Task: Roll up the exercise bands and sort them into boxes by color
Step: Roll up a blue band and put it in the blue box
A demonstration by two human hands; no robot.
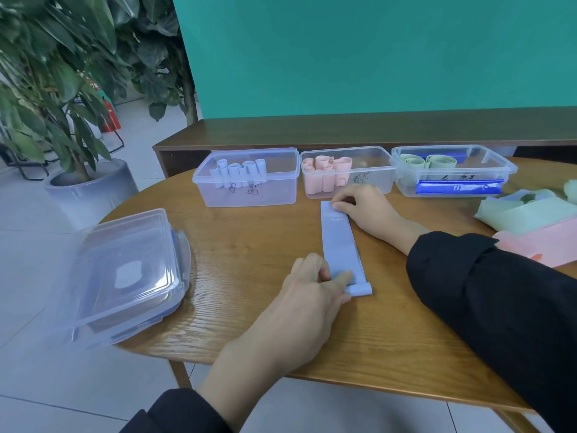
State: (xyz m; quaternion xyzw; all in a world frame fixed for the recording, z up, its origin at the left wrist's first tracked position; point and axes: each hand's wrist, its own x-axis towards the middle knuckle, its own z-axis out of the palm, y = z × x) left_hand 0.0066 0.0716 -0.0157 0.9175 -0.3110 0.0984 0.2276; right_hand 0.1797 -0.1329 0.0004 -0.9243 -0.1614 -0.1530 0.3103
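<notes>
The loose bands (537,225) at 3 o'clock, green over pink, are cut off by the frame edge, so their count cannot be told. Handwritten marks on the box fronts are too faint to be read. The fingertips of the right hand (363,207) are partly hidden behind its knuckles.

A light blue band (342,242) is laid flat on the wooden worktop (243,245), running from 12 to 6 o'clock between the hands. Its far end is pinned by the curled fingers of the right hand, just in front of the middle box. Its near end, already turned into a small roll, is pinched by the thumb and fingers of the left hand (312,285).

The band is pale blue, smooth and even in width, with faint print near the far end.

Along 12 o'clock three clear boxes are lined up: the left box (246,179) holds blue rolls, the middle box (368,179) pink rolls, the right box (452,173) green rolls. Stacked clear lids (125,273) are seen at 9 o'clock.
</notes>
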